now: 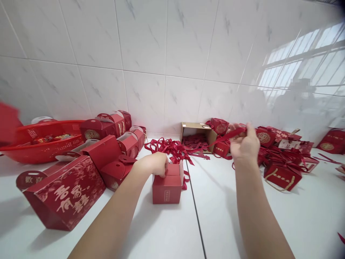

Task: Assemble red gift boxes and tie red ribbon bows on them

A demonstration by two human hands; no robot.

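A small red gift box (167, 192) stands upright on the white table in front of me. My left hand (157, 163) is closed over its top, fingers curled at the upper flap; the exact grip is partly hidden. Raised over the table to the right, my right hand (245, 142) pinches a dark red ribbon (229, 136), which trails down to the left. Behind the box lies a tangled heap of red ribbons (172, 147). An open cardboard box (198, 126) beside the heap contains more dark red pieces.
Several red gift boxes (67, 194) line the left side, near a red plastic basket (61, 126) with small wrapped items. Ribbon-tied boxes (283, 174) crowd the right. A tiled wall (145, 90) closes off the back. Part of another person's hand (341, 169) shows at the right edge.
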